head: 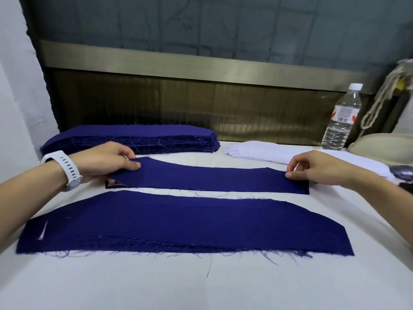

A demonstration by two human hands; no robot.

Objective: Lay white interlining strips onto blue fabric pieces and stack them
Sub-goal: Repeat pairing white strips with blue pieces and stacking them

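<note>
A long blue fabric piece stretches across the middle of the white table. My left hand pinches its left end, which is lifted slightly. My right hand pinches its right end between thumb and fingers. Nearer to me lies a stack of blue pieces with frayed edges and a sliver of white showing at its left end. At the back left sits a thick pile of blue pieces. A pile of white interlining strips lies at the back right.
A clear water bottle stands at the back right beside a cream rounded object with a hanging cord. A dark metallic thing lies at the right edge. A brown panel wall runs behind the table.
</note>
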